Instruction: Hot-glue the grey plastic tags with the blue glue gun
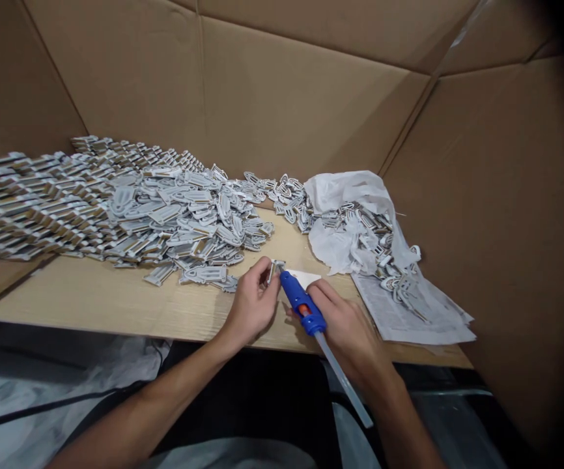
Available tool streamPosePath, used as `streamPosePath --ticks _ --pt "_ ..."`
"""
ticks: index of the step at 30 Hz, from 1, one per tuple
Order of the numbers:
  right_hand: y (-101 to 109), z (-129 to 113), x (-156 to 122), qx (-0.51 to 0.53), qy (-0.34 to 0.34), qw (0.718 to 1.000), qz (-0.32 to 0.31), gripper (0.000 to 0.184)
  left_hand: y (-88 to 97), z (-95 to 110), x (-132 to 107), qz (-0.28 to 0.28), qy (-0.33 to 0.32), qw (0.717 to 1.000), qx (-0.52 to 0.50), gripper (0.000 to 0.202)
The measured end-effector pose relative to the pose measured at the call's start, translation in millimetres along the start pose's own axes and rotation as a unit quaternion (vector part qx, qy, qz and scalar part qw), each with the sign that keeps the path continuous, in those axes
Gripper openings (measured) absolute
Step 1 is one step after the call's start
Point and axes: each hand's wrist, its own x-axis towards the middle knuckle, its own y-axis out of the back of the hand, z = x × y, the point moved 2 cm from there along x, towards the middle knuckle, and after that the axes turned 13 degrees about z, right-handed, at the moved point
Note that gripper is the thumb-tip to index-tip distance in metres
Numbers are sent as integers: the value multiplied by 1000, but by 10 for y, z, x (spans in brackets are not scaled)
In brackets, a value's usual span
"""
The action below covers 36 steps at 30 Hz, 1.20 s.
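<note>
**Reader:** Taking the nozzle (281,268) as dial centre, what lies leftmost?

**Author:** Between nine and ten o'clock, stacked pieces (32,208) in staggered rows; closer in, along the same bearing, a loose heap (189,215) of similar grey pieces on the table (91,296).

**Reader:** And the hands?

**Author:** Apart from one another. Between seven and eight, the left hand (254,299) is pinched on a small piece (271,269), right at the nozzle; whether the two touch cannot be told. Towards five runs the blue glue gun (301,301), a translucent stick (343,378) trailing from its rear; at four, the right hand (343,326) is wrapped around the gun.

**Reader:** How is such gluing best done?

**Author:** In our judgement, by bracing the piece firmly, tilting the target face towards the nozzle, keeping skin clear of a probably hot tip, and feeding glue slowly for a thin, even bead.

**Reader:** And rightmost?

**Author:** White wrapping (348,185) between one and two; further pieces (402,293) lie on newspaper (384,326) between three and four.
</note>
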Motion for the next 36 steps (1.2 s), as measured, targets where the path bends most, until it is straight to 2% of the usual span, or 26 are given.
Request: streamPosePath --ticks 1,3,5,7,11,14,16,17,20,22,26,30,32,34,36 --pt "10 -25 0 -18 3 999 27 10 -1 7 7 5 1 1000 -12 30" --pt "79 -58 -8 -36 7 991 130 8 -1 19 16 17 3 999 -29 33" --pt "203 -62 -28 -48 -2 961 271 6 16 26 33 31 7 999 -36 35" --pt "332 -32 -47 -52 -27 926 373 6 62 40 87 36 3 999 -19 33" --pt "492 112 -29 -38 -115 903 413 18 313 200 397 34 -69 988 133 26" --pt "530 213 -6 -23 -158 888 430 28 607 433 762 82 -109 935 327 21" --pt "534 244 10 -12 -170 887 429 30 765 589 991 105 -118 882 443 15" --pt "536 247 18 -9 -168 889 426 30 807 650 1088 84 -123 859 491 12" --pt "550 227 37 -7 -153 897 414 30 787 745 1291 -48 -139 816 559 16" --pt "565 225 42 -5 -157 900 407 32 706 758 1371 -89 -143 789 590 20" --pt "555 337 41 -12 -193 911 365 39 520 756 1436 -52 -145 740 654 20" --pt "398 573 24 -1 -226 944 239 32 355 751 1355 -30 -171 729 662 33" --pt "272 650 14 24 -236 958 163 24 260 729 1280 -27 -192 735 650 34" --pt "158 661 17 38 -231 966 107 12 142 668 1184 -48 -211 768 602 30" --pt "87 629 31 43 -220 972 74 4 3 551 1061 -120 -209 821 517 23"
